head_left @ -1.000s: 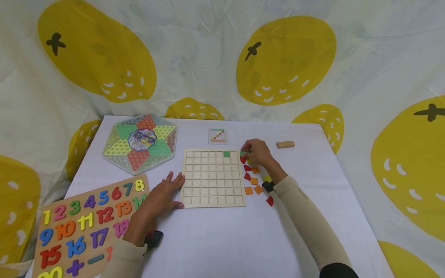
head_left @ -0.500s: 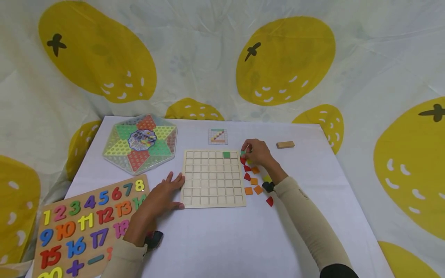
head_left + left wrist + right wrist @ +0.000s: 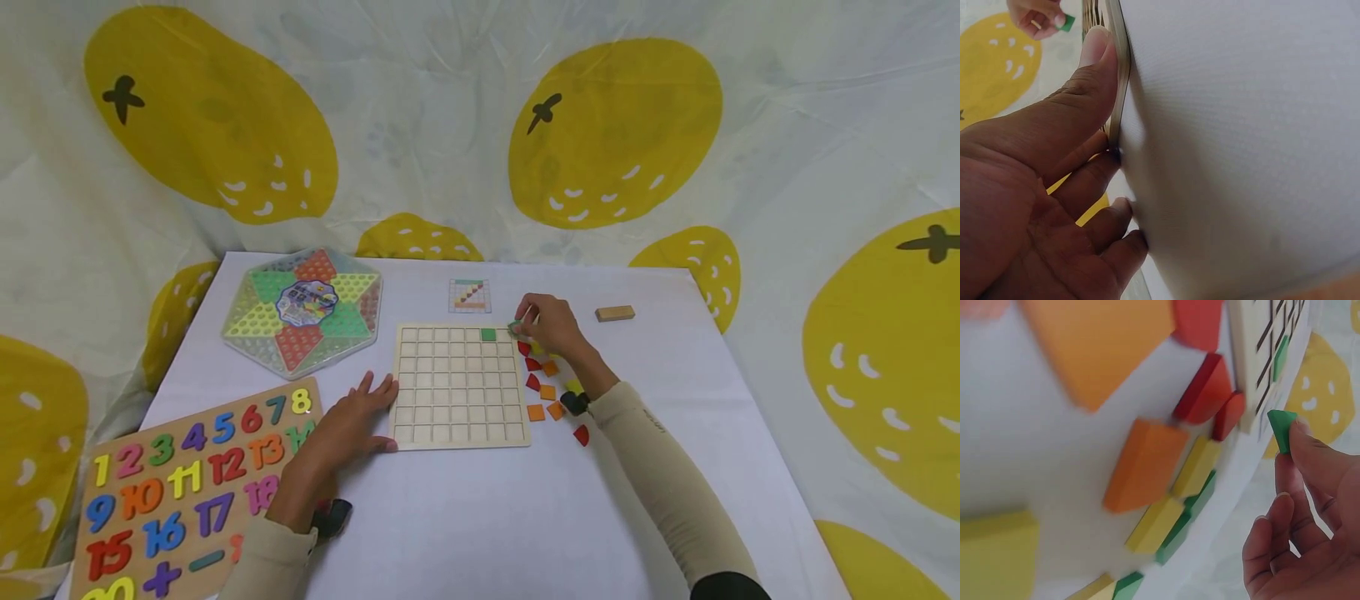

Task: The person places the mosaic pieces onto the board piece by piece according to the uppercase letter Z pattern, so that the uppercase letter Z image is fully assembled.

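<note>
My right hand [image 3: 553,323] pinches a small green tile [image 3: 1280,429] between thumb and forefinger, just at the far right corner of the wooden grid board [image 3: 453,387]. In the right wrist view the other fingers are bent loosely. One green square [image 3: 489,334] lies in a cell of the board's far row. At the board's near left corner rests my left hand [image 3: 351,423], fingers spread, with the thumb [image 3: 1099,50] against the board's edge. Red wedge-shaped pieces [image 3: 533,381], orange squares [image 3: 548,392] and yellow pieces [image 3: 1155,524] lie to the right of the board.
A printed pattern card [image 3: 470,296] lies beyond the board. A hexagonal star-patterned game board [image 3: 307,310] is at the far left, and a number board [image 3: 177,471] near left. A small wooden block [image 3: 615,313] sits at the right on the white tablecloth [image 3: 450,517].
My right hand has lifted the green tile from the pieces and moved it slightly left and away, to the board's far right corner. The left hand has stayed in place.
</note>
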A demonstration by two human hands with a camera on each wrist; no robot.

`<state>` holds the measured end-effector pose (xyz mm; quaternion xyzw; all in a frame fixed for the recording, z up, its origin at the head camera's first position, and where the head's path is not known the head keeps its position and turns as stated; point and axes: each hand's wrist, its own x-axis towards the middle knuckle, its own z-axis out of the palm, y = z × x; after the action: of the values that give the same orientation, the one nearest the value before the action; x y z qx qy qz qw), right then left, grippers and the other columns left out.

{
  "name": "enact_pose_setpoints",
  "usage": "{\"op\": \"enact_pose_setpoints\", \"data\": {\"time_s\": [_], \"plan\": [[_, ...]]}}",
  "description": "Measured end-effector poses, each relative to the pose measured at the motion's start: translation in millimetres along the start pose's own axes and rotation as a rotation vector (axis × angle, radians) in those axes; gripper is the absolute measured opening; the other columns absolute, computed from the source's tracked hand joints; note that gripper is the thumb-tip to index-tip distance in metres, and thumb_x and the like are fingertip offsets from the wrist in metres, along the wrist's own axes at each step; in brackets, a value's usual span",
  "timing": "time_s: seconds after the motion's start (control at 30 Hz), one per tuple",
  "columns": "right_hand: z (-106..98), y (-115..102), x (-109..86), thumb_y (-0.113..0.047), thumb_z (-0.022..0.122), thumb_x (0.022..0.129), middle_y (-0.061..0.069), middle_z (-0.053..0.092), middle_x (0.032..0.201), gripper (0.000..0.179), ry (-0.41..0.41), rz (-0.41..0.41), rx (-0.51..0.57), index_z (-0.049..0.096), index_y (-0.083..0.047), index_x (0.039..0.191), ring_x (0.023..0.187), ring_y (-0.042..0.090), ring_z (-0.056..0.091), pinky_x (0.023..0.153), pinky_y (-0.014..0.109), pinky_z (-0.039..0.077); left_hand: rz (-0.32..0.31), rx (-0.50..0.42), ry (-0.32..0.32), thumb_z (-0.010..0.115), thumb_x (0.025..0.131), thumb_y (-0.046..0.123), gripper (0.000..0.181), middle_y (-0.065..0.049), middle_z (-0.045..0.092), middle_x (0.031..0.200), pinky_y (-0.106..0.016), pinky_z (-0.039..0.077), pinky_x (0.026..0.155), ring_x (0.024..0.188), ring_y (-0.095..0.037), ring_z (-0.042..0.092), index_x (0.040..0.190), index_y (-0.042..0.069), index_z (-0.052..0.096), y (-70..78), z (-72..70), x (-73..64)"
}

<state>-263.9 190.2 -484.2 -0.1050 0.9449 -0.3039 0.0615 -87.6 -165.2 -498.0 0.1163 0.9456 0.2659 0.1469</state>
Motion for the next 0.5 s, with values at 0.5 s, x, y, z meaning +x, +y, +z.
{"op": "enact_pose_setpoints", "data": {"time_s": [0.5], "plan": [[14.5, -29.6, 4.4, -0.019, 0.081, 0.096, 0.006, 0.073, 0.091, 0.011, -0.038, -0.093, 0.085, 0.072, -0.015, 0.099, 0.079, 0.026, 0.062, 0.067, 0.036, 0.049, -0.01, -0.012, 0.002, 0.094, 0.079, 0.026, 0.101, -0.013, 0.033, 0.172, -0.073, 0.03, 0.123, 0.162, -0.05, 0.02, 0.163, 0.012, 0.04, 1.6, -0.9, -0.2]]}}
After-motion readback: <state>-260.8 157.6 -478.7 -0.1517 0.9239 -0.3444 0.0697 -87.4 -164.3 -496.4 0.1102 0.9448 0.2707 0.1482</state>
